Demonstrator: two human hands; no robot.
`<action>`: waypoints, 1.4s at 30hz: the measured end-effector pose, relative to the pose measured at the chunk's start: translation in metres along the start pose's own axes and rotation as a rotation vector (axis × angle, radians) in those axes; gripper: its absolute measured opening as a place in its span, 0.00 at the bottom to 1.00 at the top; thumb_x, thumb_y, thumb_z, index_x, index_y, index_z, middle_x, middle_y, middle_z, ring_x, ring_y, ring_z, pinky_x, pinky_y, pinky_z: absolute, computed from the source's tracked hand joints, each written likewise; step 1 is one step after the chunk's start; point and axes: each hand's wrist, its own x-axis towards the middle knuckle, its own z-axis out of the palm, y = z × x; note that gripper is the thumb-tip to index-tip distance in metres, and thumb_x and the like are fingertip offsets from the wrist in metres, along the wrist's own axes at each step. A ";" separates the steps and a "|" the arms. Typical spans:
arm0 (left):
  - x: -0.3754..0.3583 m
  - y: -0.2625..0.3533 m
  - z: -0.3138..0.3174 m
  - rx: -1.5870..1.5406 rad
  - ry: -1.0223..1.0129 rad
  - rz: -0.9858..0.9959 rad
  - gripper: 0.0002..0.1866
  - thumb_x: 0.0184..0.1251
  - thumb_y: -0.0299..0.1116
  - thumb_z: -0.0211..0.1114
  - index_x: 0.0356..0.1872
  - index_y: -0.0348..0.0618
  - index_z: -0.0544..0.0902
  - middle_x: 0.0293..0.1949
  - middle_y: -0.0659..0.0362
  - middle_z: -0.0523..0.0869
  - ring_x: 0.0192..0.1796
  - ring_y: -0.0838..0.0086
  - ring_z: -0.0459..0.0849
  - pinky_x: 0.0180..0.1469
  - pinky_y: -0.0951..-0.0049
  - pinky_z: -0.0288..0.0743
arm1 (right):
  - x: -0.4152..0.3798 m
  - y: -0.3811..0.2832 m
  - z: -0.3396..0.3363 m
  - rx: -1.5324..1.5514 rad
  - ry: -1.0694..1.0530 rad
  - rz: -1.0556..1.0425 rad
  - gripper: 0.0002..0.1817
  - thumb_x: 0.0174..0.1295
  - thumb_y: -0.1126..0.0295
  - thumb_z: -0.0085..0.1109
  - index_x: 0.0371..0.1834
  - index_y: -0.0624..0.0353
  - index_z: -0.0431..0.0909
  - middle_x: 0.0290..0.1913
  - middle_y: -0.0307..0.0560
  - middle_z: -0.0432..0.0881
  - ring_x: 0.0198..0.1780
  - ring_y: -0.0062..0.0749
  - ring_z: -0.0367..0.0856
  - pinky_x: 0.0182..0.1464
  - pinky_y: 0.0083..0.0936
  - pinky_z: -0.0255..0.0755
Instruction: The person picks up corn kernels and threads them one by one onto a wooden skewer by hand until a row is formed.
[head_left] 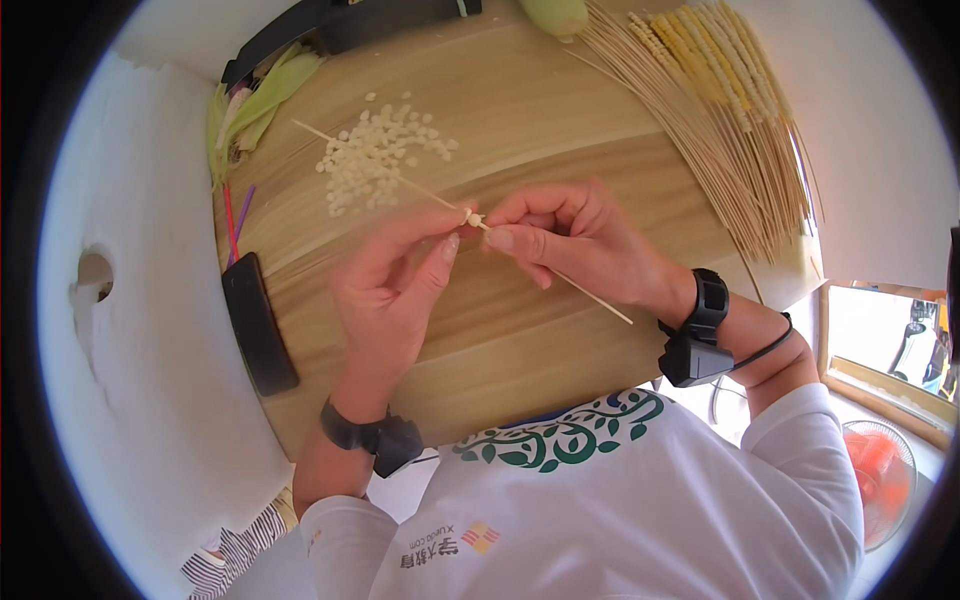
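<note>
The left hand [390, 290] pinches a thin bamboo skewer [590, 297] near its middle, thumb and forefinger closed on it just where a corn kernel [476, 219] sits on the stick. The right hand [575, 240] meets it from the other side, fingers curled and closed around the same skewer, thumb tip pressed up against the kernel. The two hands touch at that point, so neither is nearer than the other. The skewer's long axis runs on a diagonal: one end sticks out past the left hand toward the far left, over the heap of loose kernels [375, 160]; the other end comes out below the right hand, pointing toward the person's chest. Both wrists carry dark bands.

The loose kernels lie on the wooden tabletop [520, 340] just beyond the hands, well within reach of the left. Farther off to the right lies a fanned bundle of bare skewers [740, 170], and some at its far end are already threaded with yellow kernels [700, 60]. Green corn husks [260, 100] lie at the far left edge, a dark flat object [258, 325] at the near left edge. White foam sheeting [150, 350] lies under the board; a fan [880, 470] shows at the lower right.
</note>
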 end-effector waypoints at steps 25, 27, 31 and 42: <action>0.015 -0.003 -0.039 0.269 0.318 0.031 0.10 0.66 0.22 0.60 0.47 0.34 0.80 0.42 0.59 0.84 0.43 0.79 0.80 0.49 0.80 0.71 | 0.002 -0.003 -0.004 -0.030 0.059 0.040 0.07 0.67 0.69 0.57 0.36 0.63 0.78 0.22 0.31 0.74 0.22 0.09 0.68 0.24 0.11 0.60; 0.021 -0.005 -0.060 0.342 0.478 0.028 0.09 0.66 0.24 0.61 0.46 0.33 0.81 0.38 0.61 0.84 0.39 0.82 0.79 0.46 0.83 0.71 | 0.002 -0.002 -0.004 -0.034 0.072 0.038 0.07 0.67 0.70 0.57 0.36 0.63 0.78 0.22 0.31 0.74 0.22 0.09 0.68 0.24 0.11 0.60; 0.022 -0.007 -0.077 0.730 0.368 0.063 0.08 0.63 0.25 0.64 0.41 0.36 0.82 0.34 0.63 0.83 0.36 0.81 0.77 0.42 0.81 0.69 | 0.003 0.000 -0.004 -0.078 0.087 0.000 0.07 0.67 0.70 0.57 0.36 0.63 0.78 0.22 0.30 0.74 0.22 0.09 0.68 0.24 0.11 0.60; 0.025 -0.015 -0.060 1.144 0.102 0.263 0.07 0.54 0.24 0.68 0.36 0.40 0.83 0.35 0.58 0.81 0.42 0.66 0.76 0.47 0.69 0.67 | 0.001 -0.003 -0.001 -0.129 0.072 0.030 0.08 0.67 0.70 0.57 0.35 0.64 0.78 0.21 0.30 0.73 0.22 0.09 0.67 0.24 0.11 0.60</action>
